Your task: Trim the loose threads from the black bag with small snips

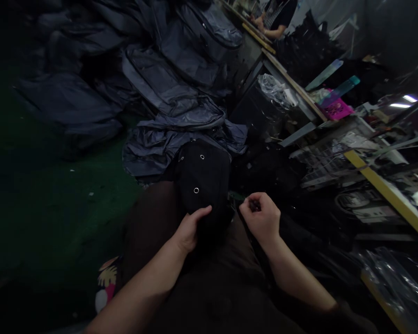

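A small black fabric bag (pixel 209 174) with round metal eyelets lies across my lap, over dark trousers. My left hand (pixel 191 227) grips its near side, thumb stretched over the top and fingers hidden underneath. Just right of the bag, my right hand (pixel 261 215) is curled closed, apart from the bag's main body. Something dark shows inside the curl of its fingers, too dim to name. Beyond the bag, crumpled dark grey fabric pieces (pixel 149 148) touch or lie close behind it.
Large dark grey zippered bags or covers (pixel 174 88) are heaped ahead on the green floor (pixel 69 199). To the right stand a workbench (pixel 292 86), a pink container (pixel 337 109) and a yellow-edged frame (pixel 386 185). A co-worker's arm (pixel 275 32) shows at the far bench.
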Demonstrator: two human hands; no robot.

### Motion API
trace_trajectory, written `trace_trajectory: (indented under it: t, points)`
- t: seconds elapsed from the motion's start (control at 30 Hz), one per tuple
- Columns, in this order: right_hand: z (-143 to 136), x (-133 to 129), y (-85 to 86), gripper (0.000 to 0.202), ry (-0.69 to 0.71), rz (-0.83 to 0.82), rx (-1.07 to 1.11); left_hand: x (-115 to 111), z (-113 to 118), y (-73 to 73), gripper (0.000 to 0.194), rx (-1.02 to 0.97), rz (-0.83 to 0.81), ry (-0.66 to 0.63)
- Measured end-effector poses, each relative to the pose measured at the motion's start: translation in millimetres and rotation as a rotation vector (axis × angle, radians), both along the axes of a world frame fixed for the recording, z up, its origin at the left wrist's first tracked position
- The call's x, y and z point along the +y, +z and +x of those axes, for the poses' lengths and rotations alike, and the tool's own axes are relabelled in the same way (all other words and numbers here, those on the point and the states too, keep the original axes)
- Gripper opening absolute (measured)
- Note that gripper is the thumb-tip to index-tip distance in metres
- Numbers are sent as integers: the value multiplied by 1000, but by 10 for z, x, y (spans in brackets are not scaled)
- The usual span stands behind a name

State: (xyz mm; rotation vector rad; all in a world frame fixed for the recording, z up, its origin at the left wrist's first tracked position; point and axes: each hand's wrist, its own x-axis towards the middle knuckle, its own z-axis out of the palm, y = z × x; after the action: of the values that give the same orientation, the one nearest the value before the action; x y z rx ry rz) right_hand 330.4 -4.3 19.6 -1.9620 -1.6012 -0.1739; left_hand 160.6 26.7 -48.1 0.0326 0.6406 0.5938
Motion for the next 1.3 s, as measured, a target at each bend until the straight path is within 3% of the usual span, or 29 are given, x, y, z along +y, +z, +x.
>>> trace_trajectory:
  t: [0.07, 0.2, 0.3, 0.4, 0.57, 0.9, 1.23, 1.3]
  points:
    - [46, -10, 9, 6, -33, -61, 65, -7, 9, -28, 47, 6, 7, 4]
    - [74, -53, -33, 25, -24, -198, 199, -22, 16, -82, 47, 10, 46, 13]
    - [57, -86, -46, 17, 5, -211, 270, -27, 11, -85, 48, 20, 74, 11]
    - [-29, -141, 11, 21, 119, -260, 352, -28, 0, -50, 46, 36, 100, 11]
    - [-291, -258, 131, 10, 321, -417, 424, -34, -34, 16, 36, 12, 156, 2]
    - [-522, -258, 50, 13, 135, -455, 359, -26, -29, 62, 35, 25, 98, 23]
    - [-525, -247, 15, 9, 199, -454, 393, -29, -61, 55, 32, 13, 79, -14]
    - [-507, -278, 23, 2, 322, -509, 336, -30, -60, 60, 33, 40, 118, 15]
